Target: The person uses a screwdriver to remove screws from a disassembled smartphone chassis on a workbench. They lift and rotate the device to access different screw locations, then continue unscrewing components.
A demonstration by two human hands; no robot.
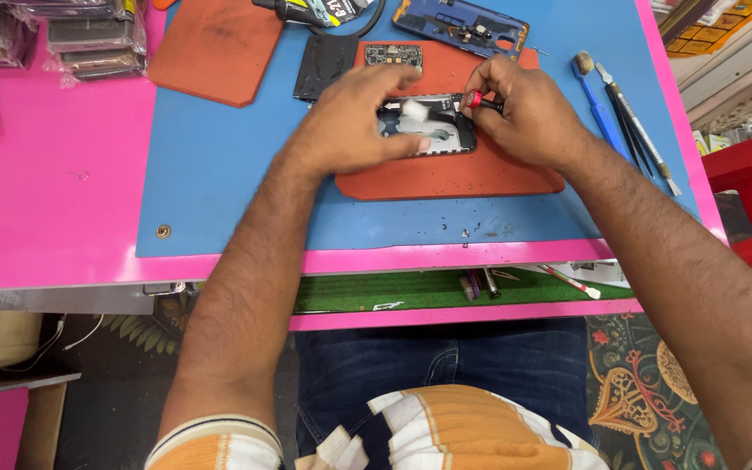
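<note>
An opened phone [433, 129] lies on an orange-red work mat [446, 174] on the blue table mat. My left hand [354, 117] rests over the phone's left part and pinches a small white piece [413, 110] above it. My right hand [528, 109] is closed on a small screwdriver with a red collar [479, 101], its tip pointing at the phone's upper right edge. A small circuit board [393, 56] lies on the mat just beyond my left hand.
A black panel [324, 65] and a second orange mat [215, 48] lie at the back left. A blue phone frame [463, 24] sits at the back. A brush [594, 96] and tweezers [641, 130] lie at the right. Bagged items [89, 39] are stacked far left. A lower shelf holds small tools [480, 283].
</note>
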